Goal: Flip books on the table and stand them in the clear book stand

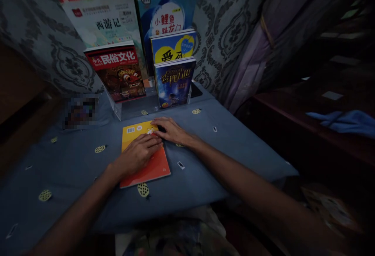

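Note:
A thin yellow and orange-red book [152,167] lies on the cloth-covered table, a barcode showing at its top left corner. My left hand [140,151] rests flat across the middle of its cover with the fingers stretched out to the right. At the upper right edge of the book is my right hand [171,131], its fingers reaching over the corner and its thumb apart from them, close to my left fingertips. Both hands hide part of the cover.
Behind the book, a clear stand [131,105] bears several upright books, among them a red one [118,74] and a dark blue one [175,82]. A dark flat object [197,90] lies behind it. The blue tablecloth [234,146] has pineapple prints. A blue cloth [348,122] lies at right.

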`<state>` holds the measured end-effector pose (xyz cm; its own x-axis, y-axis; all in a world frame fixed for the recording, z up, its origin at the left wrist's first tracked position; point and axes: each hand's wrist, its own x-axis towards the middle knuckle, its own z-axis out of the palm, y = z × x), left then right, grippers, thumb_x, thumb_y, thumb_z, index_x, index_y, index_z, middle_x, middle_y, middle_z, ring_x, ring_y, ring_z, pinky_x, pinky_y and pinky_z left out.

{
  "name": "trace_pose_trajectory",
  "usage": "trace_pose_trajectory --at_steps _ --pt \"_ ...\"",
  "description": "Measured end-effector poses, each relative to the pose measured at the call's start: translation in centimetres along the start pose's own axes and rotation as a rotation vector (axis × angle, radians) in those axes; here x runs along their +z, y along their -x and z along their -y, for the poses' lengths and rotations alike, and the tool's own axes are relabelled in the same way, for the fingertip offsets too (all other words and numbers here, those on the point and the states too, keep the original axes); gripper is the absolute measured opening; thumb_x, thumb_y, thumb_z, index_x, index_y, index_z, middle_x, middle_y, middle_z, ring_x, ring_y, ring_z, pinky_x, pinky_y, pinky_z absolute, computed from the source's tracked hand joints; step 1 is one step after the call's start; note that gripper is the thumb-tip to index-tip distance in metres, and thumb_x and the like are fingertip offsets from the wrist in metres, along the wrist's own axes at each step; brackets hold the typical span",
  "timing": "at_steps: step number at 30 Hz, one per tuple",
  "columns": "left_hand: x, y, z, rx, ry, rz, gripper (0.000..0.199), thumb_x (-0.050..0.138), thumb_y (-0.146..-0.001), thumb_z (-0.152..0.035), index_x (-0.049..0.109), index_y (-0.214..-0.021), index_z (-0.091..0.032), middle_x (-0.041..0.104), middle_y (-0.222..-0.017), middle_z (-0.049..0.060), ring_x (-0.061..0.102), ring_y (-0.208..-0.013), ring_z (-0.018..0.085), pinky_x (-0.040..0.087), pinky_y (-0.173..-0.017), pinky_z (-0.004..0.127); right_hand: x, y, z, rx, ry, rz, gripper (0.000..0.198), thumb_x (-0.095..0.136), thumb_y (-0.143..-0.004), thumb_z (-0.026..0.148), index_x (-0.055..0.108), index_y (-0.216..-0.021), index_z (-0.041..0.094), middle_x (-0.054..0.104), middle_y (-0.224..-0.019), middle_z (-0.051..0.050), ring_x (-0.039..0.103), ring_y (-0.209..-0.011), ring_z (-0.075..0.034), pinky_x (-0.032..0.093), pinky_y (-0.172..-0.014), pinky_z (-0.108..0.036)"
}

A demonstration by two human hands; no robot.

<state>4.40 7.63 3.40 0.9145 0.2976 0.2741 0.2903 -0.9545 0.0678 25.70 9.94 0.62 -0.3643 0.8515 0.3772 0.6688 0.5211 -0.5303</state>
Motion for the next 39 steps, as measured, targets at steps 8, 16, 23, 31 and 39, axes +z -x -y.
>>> trace_pose_trajectory --at_steps 8,16,23,31,39 --pt "-1.1 1.0 -2.5 0.044 0.169 -0.009 0.037 0.046 -0.096 -0.016 0.060 -0.130 -0.022 0.064 -0.128 0.008 0.055 -0.123 0.023 0.046 -0.106 0.046 0.0 0.2 0.3 -0.013 -0.034 0.001 0.032 0.058 -0.093 0.025 0.064 -0.125 0.023 0.063 -0.132 -0.008 0.052 -0.129 -0.025 0.038 -0.110 -0.045" --pt "-0.8 2.8 -4.6 -0.035 0.044 0.087 0.056 0.051 -0.098 -0.036 0.037 -0.149 -0.019 0.049 -0.148 0.012 0.043 -0.138 0.027 0.036 -0.115 0.049 0.1 0.3 0.4 -0.026 -0.038 -0.013 0.031 0.057 -0.092 0.021 0.065 -0.123 0.021 0.064 -0.132 -0.009 0.052 -0.130 -0.024 0.038 -0.111 -0.045" --pt "-0.6 2.0 -4.4 -0.020 -0.029 0.066 0.053 0.048 -0.099 -0.034 0.036 -0.149 -0.019 0.052 -0.145 0.013 0.045 -0.137 0.026 0.039 -0.113 0.046 1.0 0.4 -0.4 -0.064 -0.048 -0.070 0.032 0.057 -0.090 0.018 0.065 -0.121 0.019 0.063 -0.134 -0.013 0.051 -0.133 -0.025 0.039 -0.112 -0.049" --pt "-0.1 0.6 -2.5 -0.032 -0.073 0.066 0.052 0.047 -0.099 -0.034 0.037 -0.147 -0.017 0.053 -0.144 0.011 0.044 -0.138 0.025 0.036 -0.115 0.045 0.8 0.5 -0.4 -0.118 -0.054 -0.097 0.034 0.052 -0.091 0.016 0.065 -0.122 0.019 0.066 -0.130 -0.012 0.053 -0.131 -0.024 0.041 -0.111 -0.048" --pt "0.5 0.6 -2.4 -0.031 -0.129 0.037 0.043 0.041 -0.103 -0.036 0.045 -0.142 -0.017 0.056 -0.142 0.009 0.046 -0.136 0.024 0.037 -0.114 0.044 0.8 0.3 -0.6 -0.107 -0.088 -0.087 0.034 0.050 -0.093 0.019 0.065 -0.124 0.019 0.064 -0.133 -0.012 0.052 -0.133 -0.023 0.041 -0.112 -0.049"
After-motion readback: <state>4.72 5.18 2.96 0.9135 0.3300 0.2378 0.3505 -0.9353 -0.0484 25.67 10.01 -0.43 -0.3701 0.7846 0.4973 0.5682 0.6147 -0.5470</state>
